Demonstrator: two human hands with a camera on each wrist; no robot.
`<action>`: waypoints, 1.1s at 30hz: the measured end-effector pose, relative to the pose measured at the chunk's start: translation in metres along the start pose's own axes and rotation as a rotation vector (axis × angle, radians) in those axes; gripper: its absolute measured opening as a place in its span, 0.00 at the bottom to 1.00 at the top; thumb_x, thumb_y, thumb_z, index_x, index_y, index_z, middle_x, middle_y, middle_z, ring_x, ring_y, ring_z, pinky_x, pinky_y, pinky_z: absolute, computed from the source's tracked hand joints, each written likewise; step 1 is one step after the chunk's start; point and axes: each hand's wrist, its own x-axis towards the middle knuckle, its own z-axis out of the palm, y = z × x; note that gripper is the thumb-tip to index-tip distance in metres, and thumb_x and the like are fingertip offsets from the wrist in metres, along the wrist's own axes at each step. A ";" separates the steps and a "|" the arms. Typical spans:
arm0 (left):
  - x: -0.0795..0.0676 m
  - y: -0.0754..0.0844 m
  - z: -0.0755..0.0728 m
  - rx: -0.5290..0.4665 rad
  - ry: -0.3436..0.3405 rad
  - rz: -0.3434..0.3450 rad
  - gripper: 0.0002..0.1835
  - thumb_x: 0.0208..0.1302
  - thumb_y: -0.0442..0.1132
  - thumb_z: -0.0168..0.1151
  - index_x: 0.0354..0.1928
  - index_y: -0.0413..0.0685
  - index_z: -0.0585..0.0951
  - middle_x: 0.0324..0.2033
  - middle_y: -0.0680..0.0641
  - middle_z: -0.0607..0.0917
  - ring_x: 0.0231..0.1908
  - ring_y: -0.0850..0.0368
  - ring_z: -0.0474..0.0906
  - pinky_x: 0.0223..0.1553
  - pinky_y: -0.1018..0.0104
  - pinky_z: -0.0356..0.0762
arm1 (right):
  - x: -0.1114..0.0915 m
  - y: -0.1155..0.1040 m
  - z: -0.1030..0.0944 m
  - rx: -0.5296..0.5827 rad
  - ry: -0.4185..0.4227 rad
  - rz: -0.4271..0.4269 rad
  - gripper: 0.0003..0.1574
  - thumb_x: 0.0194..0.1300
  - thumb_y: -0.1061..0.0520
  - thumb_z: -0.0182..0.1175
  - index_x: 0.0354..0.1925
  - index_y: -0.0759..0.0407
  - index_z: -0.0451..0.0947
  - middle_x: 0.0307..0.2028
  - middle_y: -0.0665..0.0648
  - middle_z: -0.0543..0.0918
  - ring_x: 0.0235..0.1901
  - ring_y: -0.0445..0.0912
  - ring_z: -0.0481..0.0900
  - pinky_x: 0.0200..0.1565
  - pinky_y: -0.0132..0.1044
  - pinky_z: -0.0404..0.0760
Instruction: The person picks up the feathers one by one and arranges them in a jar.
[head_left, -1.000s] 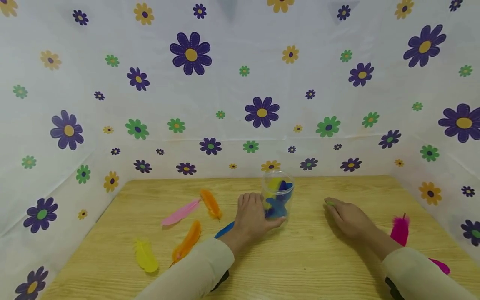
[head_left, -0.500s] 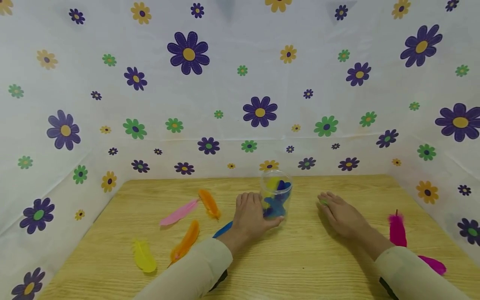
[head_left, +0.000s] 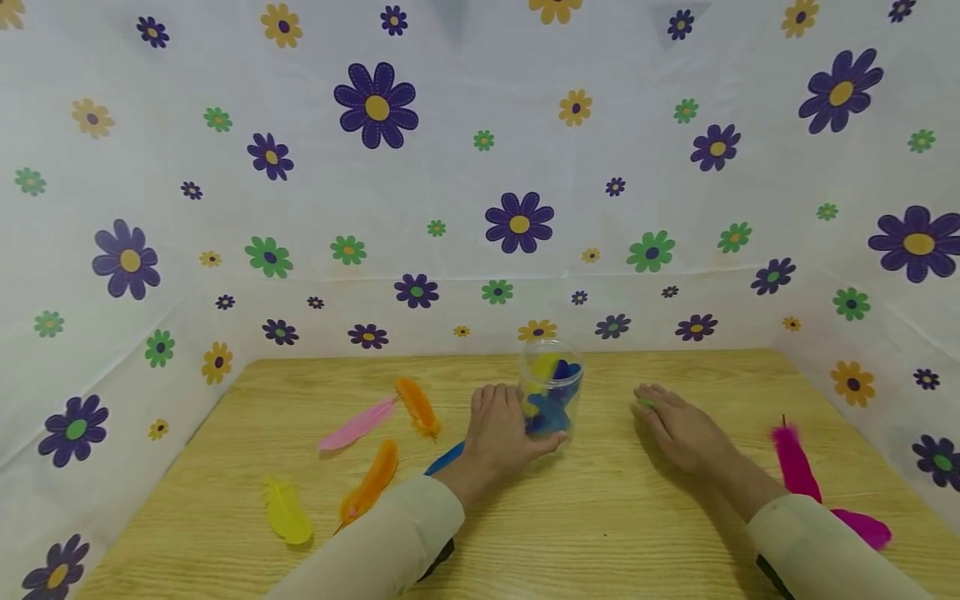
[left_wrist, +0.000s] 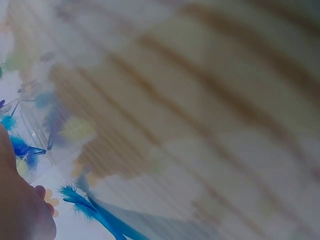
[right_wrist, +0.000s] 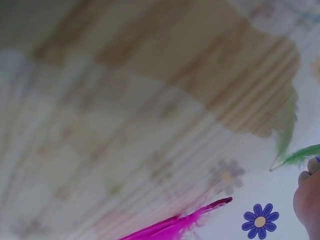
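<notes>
Standing upright on the wooden table (head_left: 585,533), a clear cup (head_left: 553,383) of blue and yellow feathers (head_left: 551,412) is clasped by the left hand (head_left: 500,433). Right of it, a green feather (right_wrist: 302,154) is partly covered by the right hand (head_left: 686,429); whether it is pinched cannot be told.

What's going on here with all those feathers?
A person's left hand holds a clear plastic cup upright on a wooden table, with blue and yellow feathers inside. The right hand has a green feather at its fingers, though whether it grips it is unclear. Lying loose are a pink feather, orange feathers, a yellow feather and a blue feather leftward, magenta feathers rightward.
</notes>
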 end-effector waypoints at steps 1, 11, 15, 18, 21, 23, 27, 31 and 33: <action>0.000 0.000 0.000 0.002 -0.001 0.001 0.46 0.54 0.79 0.55 0.50 0.39 0.72 0.39 0.47 0.74 0.41 0.52 0.63 0.52 0.57 0.59 | 0.000 0.000 0.000 0.002 0.000 0.003 0.29 0.81 0.53 0.41 0.70 0.68 0.65 0.70 0.69 0.67 0.71 0.65 0.61 0.68 0.61 0.61; -0.001 -0.001 0.000 -0.004 -0.006 0.000 0.45 0.54 0.78 0.57 0.50 0.40 0.72 0.39 0.46 0.74 0.41 0.51 0.63 0.52 0.56 0.58 | 0.001 0.000 0.004 0.012 0.016 -0.001 0.29 0.81 0.51 0.41 0.69 0.67 0.66 0.69 0.68 0.68 0.71 0.65 0.63 0.69 0.60 0.61; 0.000 -0.001 -0.001 0.001 0.004 0.008 0.45 0.54 0.78 0.56 0.48 0.41 0.72 0.38 0.47 0.74 0.41 0.51 0.63 0.51 0.57 0.58 | 0.003 -0.005 0.005 0.065 0.045 -0.019 0.28 0.81 0.53 0.40 0.69 0.69 0.66 0.68 0.69 0.69 0.70 0.65 0.65 0.69 0.59 0.61; 0.000 0.000 -0.001 0.001 0.002 0.011 0.45 0.54 0.79 0.55 0.49 0.41 0.72 0.39 0.47 0.74 0.41 0.51 0.63 0.52 0.57 0.58 | 0.006 -0.012 0.006 0.108 0.065 -0.023 0.28 0.81 0.55 0.40 0.69 0.69 0.66 0.68 0.70 0.70 0.69 0.65 0.66 0.69 0.58 0.62; 0.000 -0.001 -0.001 -0.004 -0.016 0.007 0.46 0.54 0.80 0.54 0.50 0.41 0.72 0.40 0.47 0.74 0.42 0.51 0.63 0.53 0.56 0.59 | 0.010 -0.020 0.007 0.162 0.068 -0.014 0.28 0.81 0.55 0.38 0.69 0.69 0.65 0.68 0.69 0.70 0.68 0.66 0.67 0.68 0.59 0.64; 0.000 -0.001 -0.002 -0.012 -0.024 0.001 0.46 0.55 0.80 0.53 0.51 0.41 0.72 0.40 0.47 0.74 0.42 0.52 0.64 0.53 0.56 0.59 | 0.012 -0.025 0.007 0.204 0.071 -0.002 0.29 0.82 0.54 0.37 0.69 0.70 0.65 0.68 0.70 0.70 0.67 0.66 0.68 0.67 0.59 0.65; 0.000 -0.001 -0.003 -0.020 -0.034 -0.008 0.47 0.55 0.79 0.53 0.53 0.41 0.72 0.41 0.48 0.74 0.43 0.52 0.63 0.54 0.57 0.59 | 0.017 -0.031 0.006 0.289 0.105 0.043 0.30 0.82 0.53 0.35 0.69 0.69 0.66 0.54 0.73 0.80 0.55 0.66 0.79 0.62 0.58 0.72; 0.001 0.000 -0.003 -0.022 -0.038 -0.009 0.47 0.55 0.79 0.53 0.54 0.41 0.71 0.42 0.47 0.74 0.44 0.52 0.64 0.55 0.56 0.59 | 0.019 -0.034 0.005 0.323 0.132 0.084 0.30 0.82 0.52 0.34 0.68 0.68 0.68 0.34 0.71 0.80 0.35 0.59 0.79 0.50 0.52 0.76; 0.001 0.000 -0.003 -0.018 -0.037 -0.009 0.47 0.55 0.79 0.53 0.54 0.41 0.71 0.42 0.47 0.74 0.44 0.52 0.64 0.55 0.56 0.59 | 0.020 -0.034 0.004 0.333 0.133 0.092 0.30 0.82 0.52 0.34 0.68 0.68 0.68 0.42 0.74 0.82 0.41 0.60 0.80 0.49 0.53 0.76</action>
